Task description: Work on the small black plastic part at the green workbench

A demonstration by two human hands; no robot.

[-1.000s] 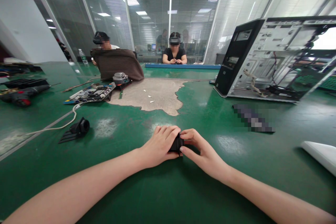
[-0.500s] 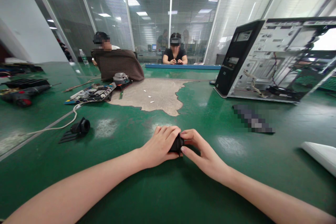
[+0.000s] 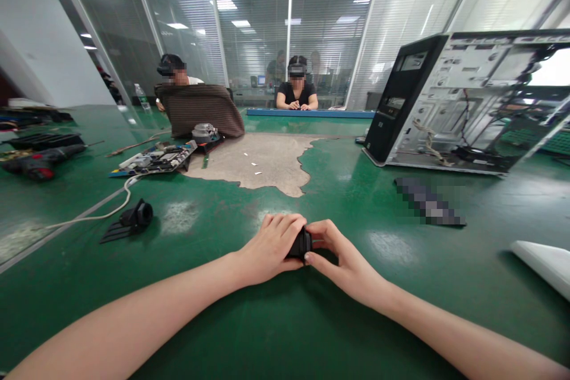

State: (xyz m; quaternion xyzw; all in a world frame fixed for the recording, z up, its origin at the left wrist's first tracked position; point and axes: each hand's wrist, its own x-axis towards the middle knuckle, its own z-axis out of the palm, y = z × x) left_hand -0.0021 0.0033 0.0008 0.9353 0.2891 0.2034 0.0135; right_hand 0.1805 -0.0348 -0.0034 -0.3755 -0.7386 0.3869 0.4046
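A small black plastic part (image 3: 303, 243) is between my two hands, low above the green table; its exact kind I cannot make out. My left hand (image 3: 274, 246) wraps around it from the left, fingers over the top and thumb below, hiding much of it. At its right end, my right hand (image 3: 341, 255) pinches the edge, with the thumb at the lower corner and the fingers at the upper one. Off to the left lies a black plastic piece with a round socket and flat slats (image 3: 133, 217).
An open computer case (image 3: 445, 101) stands at right, near a dark blurred-out flat object (image 3: 430, 202) and a white object (image 3: 545, 264). A circuit board (image 3: 155, 157), a cable (image 3: 127, 196) and a red-black power drill (image 3: 42, 163) lie left. Two people sit across the table.
My right thumb has shifted slightly down and left along the part's end. My left hand holds its place, and the surrounding things are unmoved.
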